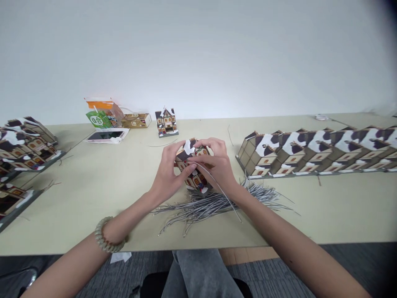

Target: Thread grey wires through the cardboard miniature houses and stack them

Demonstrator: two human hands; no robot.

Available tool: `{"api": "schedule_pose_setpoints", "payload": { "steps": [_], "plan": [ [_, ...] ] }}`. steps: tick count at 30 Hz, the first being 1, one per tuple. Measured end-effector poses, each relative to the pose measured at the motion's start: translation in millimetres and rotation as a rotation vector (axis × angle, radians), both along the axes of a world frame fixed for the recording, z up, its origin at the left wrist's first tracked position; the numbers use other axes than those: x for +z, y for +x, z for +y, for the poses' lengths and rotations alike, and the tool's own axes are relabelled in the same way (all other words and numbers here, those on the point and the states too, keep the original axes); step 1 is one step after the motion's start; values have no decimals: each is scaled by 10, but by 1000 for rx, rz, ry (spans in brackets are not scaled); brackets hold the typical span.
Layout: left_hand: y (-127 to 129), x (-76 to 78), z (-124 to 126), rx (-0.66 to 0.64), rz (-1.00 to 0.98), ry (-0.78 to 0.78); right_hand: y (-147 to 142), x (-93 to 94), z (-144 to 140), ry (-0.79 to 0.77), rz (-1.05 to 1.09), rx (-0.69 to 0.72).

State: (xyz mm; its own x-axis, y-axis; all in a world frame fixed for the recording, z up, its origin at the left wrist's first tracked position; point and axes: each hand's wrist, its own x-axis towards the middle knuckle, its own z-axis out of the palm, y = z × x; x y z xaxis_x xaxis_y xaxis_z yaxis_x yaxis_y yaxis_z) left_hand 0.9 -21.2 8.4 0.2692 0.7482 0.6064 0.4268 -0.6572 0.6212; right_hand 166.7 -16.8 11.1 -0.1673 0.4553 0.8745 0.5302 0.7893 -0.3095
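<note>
Both hands hold one small cardboard house [194, 177] with a dark roof and white snow patches, just above the table's middle. My left hand [169, 171] grips its left side. My right hand [217, 163] covers its top and right side and also pinches a thin grey wire [221, 192] that trails toward me. A loose pile of grey wires [214, 203] lies on the table under and in front of the house.
A long row of finished houses [316, 151] lies at the right. More houses [26, 145] are stacked at the left edge. At the back stand a single upright house [166, 121], a phone [107, 135], an orange-green packet [101, 112] and a flat box [135, 120].
</note>
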Motion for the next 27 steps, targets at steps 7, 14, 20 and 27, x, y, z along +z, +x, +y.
{"api": "schedule_pose_setpoints", "payload": {
  "steps": [7,14,20,27],
  "plan": [
    [23,65,-66,-134,-236,-230,-8,-9,-1,3,10,-36],
    [80,106,-123,-150,-224,-229,-13,-6,-21,2,-20,-60],
    [97,122,-113,-77,-273,-255,-9,0,-12,25,-50,-47],
    [103,125,-66,-37,-433,-308,155,157,-15,80,-228,37]
  ]
}}
